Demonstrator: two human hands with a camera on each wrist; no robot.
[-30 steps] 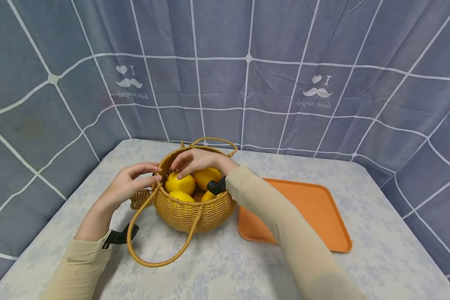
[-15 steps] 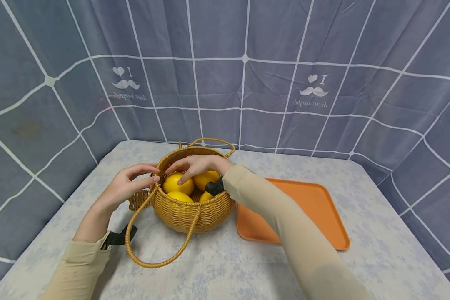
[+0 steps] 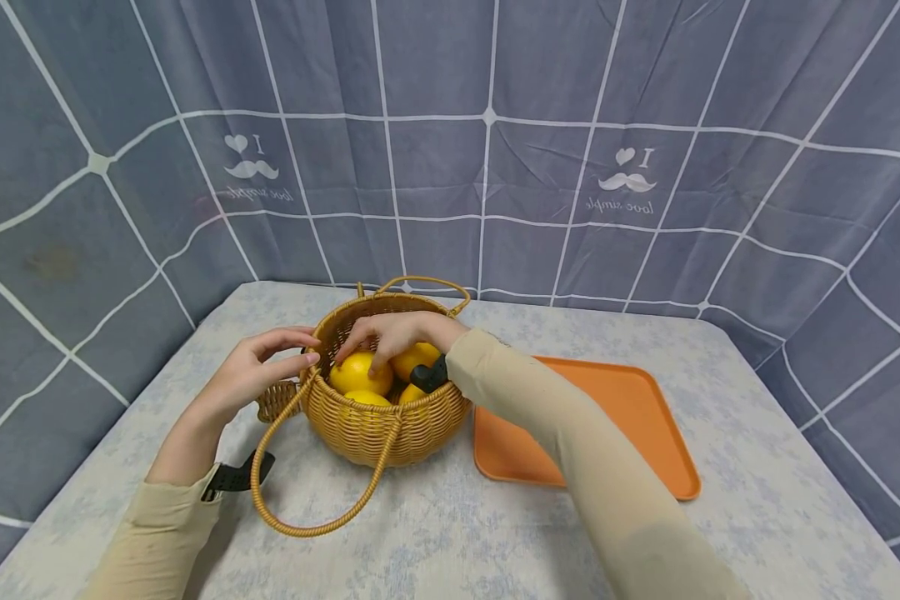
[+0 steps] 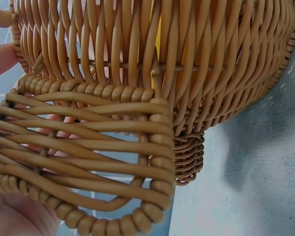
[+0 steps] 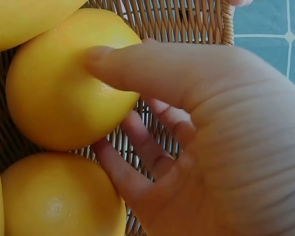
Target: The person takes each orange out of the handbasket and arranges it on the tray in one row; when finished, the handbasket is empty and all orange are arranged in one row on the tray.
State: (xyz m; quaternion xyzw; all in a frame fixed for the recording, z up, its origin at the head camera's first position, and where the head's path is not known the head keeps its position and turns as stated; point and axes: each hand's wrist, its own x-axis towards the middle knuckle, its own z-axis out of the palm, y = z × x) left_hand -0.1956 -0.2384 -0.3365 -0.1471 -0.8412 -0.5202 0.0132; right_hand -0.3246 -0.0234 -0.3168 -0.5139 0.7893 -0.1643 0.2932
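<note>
A round wicker basket point(image 3: 378, 433) stands on the table with several yellow lemons inside. My right hand point(image 3: 393, 337) reaches into it from the right and grips the left-hand lemon point(image 3: 360, 373). In the right wrist view the thumb lies over this lemon while the other fingers curl in along its side, against the wicker. Another lemon point(image 5: 64, 196) sits beside it, below the fingers. My left hand point(image 3: 251, 367) touches the basket's left rim, fingers loosely extended. In the left wrist view, a flat wicker piece point(image 4: 88, 147) projecting from the basket partly hides that hand.
An orange tray point(image 3: 637, 417) lies right of the basket, partly beneath my right forearm. One basket handle point(image 3: 315, 529) droops toward the front; the other handle point(image 3: 427, 279) arches at the back. A grey checked curtain point(image 3: 450, 167) hangs behind the table.
My right hand has gone deeper into the basket, and its fingers have come around the left-hand lemon, which has shifted slightly right. My left hand stays at the rim.
</note>
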